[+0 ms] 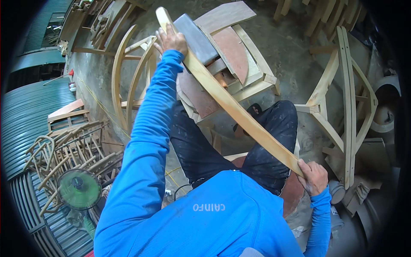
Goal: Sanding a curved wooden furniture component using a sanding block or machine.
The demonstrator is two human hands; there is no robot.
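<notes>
A long, pale, gently curved wooden strip (pixel 231 103) runs slantwise across the view, from the upper left to the lower right. My left hand (pixel 172 40) grips it near its far end, fingers laid across the wood. At the near end my right hand (pixel 314 176) is closed around the strip's tip. Close beside the far part lies a grey flat-topped block (pixel 196 39) on a makeshift wooden stand (pixel 252 88). Whether strip and block touch, I cannot tell. Under the strip, a small orange-brown part (pixel 221 80) shows in the stand's gap.
Curved wooden frames stand at the left (pixel 119 77) and right (pixel 346 107). A green fan (pixel 78 188) is at lower left, by a pile of wooden frames (pixel 55 158). Boards (pixel 327 15) lean at the back right. A yellow cord (pixel 100 103) crosses the floor.
</notes>
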